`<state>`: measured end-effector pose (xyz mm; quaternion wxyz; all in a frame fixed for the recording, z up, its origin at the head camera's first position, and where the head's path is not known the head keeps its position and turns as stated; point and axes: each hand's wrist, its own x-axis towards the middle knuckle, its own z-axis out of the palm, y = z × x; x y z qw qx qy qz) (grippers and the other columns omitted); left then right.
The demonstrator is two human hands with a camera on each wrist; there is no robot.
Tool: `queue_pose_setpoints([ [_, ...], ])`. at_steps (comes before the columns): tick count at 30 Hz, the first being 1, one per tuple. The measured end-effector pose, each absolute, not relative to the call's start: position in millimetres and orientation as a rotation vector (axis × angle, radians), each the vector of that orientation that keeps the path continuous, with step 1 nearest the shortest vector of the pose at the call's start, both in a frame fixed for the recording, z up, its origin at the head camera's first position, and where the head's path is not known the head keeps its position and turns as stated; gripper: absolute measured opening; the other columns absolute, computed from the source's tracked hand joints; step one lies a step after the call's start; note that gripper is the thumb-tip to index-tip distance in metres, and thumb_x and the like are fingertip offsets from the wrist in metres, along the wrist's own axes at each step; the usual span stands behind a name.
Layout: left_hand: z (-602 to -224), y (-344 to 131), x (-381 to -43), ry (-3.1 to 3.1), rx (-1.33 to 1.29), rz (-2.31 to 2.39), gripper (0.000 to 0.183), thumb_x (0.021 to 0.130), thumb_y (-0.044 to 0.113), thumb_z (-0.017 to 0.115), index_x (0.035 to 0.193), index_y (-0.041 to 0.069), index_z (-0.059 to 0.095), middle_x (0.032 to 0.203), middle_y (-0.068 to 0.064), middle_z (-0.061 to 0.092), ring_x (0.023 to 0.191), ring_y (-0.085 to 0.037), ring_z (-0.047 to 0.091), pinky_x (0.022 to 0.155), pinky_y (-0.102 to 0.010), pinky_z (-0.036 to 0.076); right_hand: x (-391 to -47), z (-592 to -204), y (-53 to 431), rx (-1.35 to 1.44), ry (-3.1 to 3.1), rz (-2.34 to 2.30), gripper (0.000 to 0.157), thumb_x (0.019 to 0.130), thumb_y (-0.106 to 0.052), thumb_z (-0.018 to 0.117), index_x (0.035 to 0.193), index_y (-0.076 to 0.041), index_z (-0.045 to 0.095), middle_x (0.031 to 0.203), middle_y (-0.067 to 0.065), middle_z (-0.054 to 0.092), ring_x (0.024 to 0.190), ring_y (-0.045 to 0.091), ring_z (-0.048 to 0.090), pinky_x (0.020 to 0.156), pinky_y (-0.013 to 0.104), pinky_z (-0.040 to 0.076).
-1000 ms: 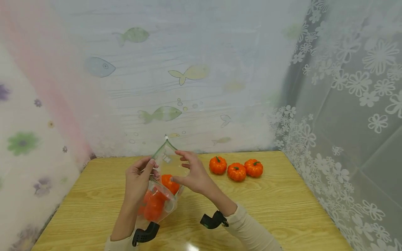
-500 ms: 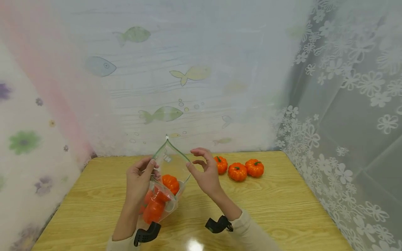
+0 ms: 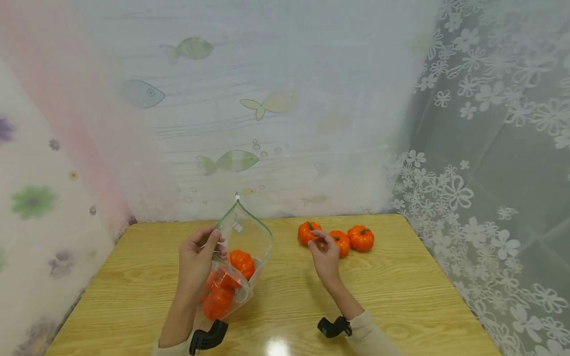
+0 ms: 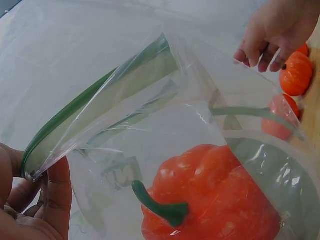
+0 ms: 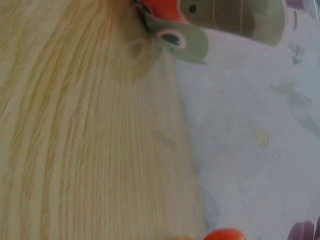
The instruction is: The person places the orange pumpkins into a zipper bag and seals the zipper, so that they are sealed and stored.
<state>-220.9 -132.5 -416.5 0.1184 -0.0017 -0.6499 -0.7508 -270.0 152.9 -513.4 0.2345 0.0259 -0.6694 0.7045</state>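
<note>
My left hand pinches the green-edged rim of a clear zip bag, whose mouth gapes wide. Inside lie several orange toy pumpkins, blurred by the plastic. One of them, with a green stem, shows large through the film as a pumpkin in the left wrist view. My right hand, fingers loosely bent and holding nothing, is off to the right of the bag. Its fingertips overlap the left loose pumpkin and partly cover the middle pumpkin. The right pumpkin shows whole.
A wood-grain table carries everything. Behind it rises a pale curtain printed with fish, and at the right hangs a sheet with white flowers. Black wrist cameras sit on both forearms.
My right hand has let go of the bag's rim and moved right to the loose pumpkins. The bag's mouth has spread wider, while my left hand stays on its edge.
</note>
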Motion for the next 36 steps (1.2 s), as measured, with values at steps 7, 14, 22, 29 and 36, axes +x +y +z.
queue_pose_setpoints([
  [7, -415.0, -132.5, -212.5, -1.893, 0.049, -2.148, 0.027, 0.106, 0.013, 0.056, 0.122, -0.008, 0.063, 0.084, 0.003, 0.066, 0.067, -0.008, 0.064, 0.065, -0.022, 0.061, -265.9, -524.6, 197.0, -0.12, -1.877, 1.906, 0.022, 0.094, 0.011, 0.061, 0.115, 0.013, 0.063, 0.11, 0.012, 0.065, 0.091, 0.011, 0.058, 0.074, 0.015, 0.052],
  [14, -411.5, -135.5, -198.3, -1.922, 0.058, -2.146, 0.026, 0.105, 0.012, 0.057, 0.124, -0.005, 0.064, 0.087, 0.003, 0.067, 0.068, -0.009, 0.066, 0.068, -0.023, 0.062, -256.5, -524.5, 238.8, -0.185, -1.94, 1.874, 0.024, 0.095, 0.009, 0.06, 0.119, 0.012, 0.062, 0.114, 0.011, 0.063, 0.091, 0.005, 0.057, 0.075, 0.014, 0.052],
  [22, -408.0, -139.4, -181.7, -1.928, 0.002, -2.129, 0.03, 0.105, 0.011, 0.058, 0.128, -0.008, 0.061, 0.09, -0.001, 0.069, 0.069, -0.009, 0.069, 0.069, -0.024, 0.062, -253.2, -522.9, 275.5, -0.256, -1.945, 1.759, 0.025, 0.094, 0.01, 0.062, 0.118, 0.011, 0.063, 0.105, -0.001, 0.064, 0.087, 0.002, 0.056, 0.071, 0.011, 0.049],
  [29, -409.4, -130.7, -168.5, -1.89, -0.006, -2.116, 0.028, 0.104, 0.009, 0.058, 0.125, -0.01, 0.062, 0.089, -0.001, 0.069, 0.067, -0.009, 0.068, 0.067, -0.024, 0.062, -253.7, -523.4, 299.9, -0.353, -1.997, 1.727, 0.035, 0.093, 0.007, 0.06, 0.127, 0.008, 0.058, 0.128, 0.017, 0.058, 0.09, 0.004, 0.052, 0.069, 0.007, 0.047],
  [36, -411.6, -120.5, -156.3, -1.898, 0.04, -2.088, 0.027, 0.105, 0.008, 0.056, 0.125, -0.009, 0.063, 0.088, 0.002, 0.067, 0.068, -0.009, 0.068, 0.067, -0.023, 0.062, -254.9, -523.3, 317.9, -0.462, -2.166, 1.755, 0.053, 0.093, -0.002, 0.058, 0.144, 0.004, 0.045, 0.147, 0.023, 0.042, 0.115, 0.026, 0.041, 0.075, 0.012, 0.041],
])
